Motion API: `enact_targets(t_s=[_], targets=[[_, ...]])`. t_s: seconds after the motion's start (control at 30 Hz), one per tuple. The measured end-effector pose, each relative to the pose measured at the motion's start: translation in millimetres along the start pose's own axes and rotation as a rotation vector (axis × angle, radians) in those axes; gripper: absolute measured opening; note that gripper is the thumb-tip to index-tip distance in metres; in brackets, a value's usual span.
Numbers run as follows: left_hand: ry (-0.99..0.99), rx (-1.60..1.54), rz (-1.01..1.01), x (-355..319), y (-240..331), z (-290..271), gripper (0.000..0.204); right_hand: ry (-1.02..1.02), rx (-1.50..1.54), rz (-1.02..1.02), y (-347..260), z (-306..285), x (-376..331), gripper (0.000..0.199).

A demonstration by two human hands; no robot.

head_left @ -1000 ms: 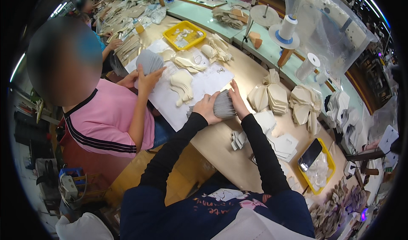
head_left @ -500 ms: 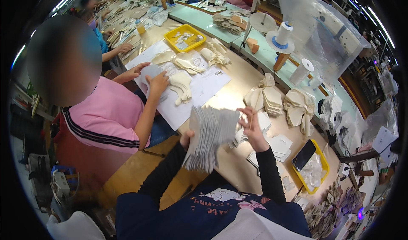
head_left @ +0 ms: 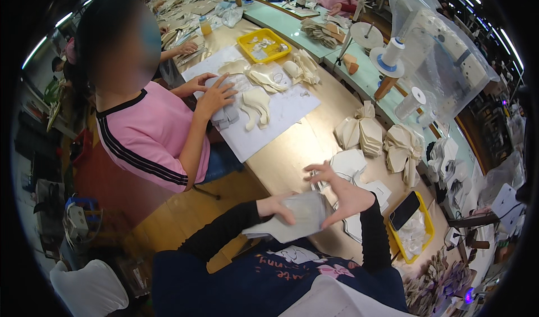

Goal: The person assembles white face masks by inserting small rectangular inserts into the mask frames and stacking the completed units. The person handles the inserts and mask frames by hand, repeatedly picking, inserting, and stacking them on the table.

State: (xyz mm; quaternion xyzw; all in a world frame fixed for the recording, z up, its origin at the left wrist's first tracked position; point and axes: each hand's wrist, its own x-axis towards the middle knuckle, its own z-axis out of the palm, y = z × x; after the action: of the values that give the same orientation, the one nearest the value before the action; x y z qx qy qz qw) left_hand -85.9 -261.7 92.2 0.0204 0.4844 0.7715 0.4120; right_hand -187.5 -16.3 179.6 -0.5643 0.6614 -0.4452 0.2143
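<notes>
A stack of thin grey cut pieces [head_left: 292, 213], perhaps fabric or leather, is held low in front of my body, its broad face turned up. My left hand [head_left: 276, 207] grips it from the left, thumb lying on top and the other fingers largely hidden. My right hand [head_left: 345, 196] is open at the stack's right end; its fingers are spread and its thumb is at the stack's edge. Just beyond the right hand lie white flat cut pieces [head_left: 348, 162] on the table.
Tied cream bundles [head_left: 365, 132] lie beyond the white pieces. At right, a yellow tray [head_left: 429, 227] bears a dark phone [head_left: 404, 211]. A co-worker in pink [head_left: 149, 129] handles grey pieces at a white sheet [head_left: 286, 118]. Thread cones [head_left: 391, 53] stand on the far green bench [head_left: 314, 45].
The stack has gone from upright and fanned to lying flatter and squared, lower and nearer my body. My left hand has shifted right; my right hand has come down to the stack's end.
</notes>
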Motion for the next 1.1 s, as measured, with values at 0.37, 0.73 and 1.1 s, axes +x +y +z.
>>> enact_targets(t_s=[0.37,0.73,1.1], targets=[[0.275,-0.718,0.372,4.3,-6.8,-16.5,0.082,0.119,0.281,-0.686,-31.3,-8.8,-11.2,0.061],[0.009,-0.67,0.66,-7.4,9.6,-30.1,0.077,0.979,1.58,-0.088,39.8,46.0,0.3,0.111],[-0.049,-0.066,-0.186,-17.8,-2.9,-0.3,0.079,0.002,0.511,0.392,18.7,57.1,-12.4,0.106]])
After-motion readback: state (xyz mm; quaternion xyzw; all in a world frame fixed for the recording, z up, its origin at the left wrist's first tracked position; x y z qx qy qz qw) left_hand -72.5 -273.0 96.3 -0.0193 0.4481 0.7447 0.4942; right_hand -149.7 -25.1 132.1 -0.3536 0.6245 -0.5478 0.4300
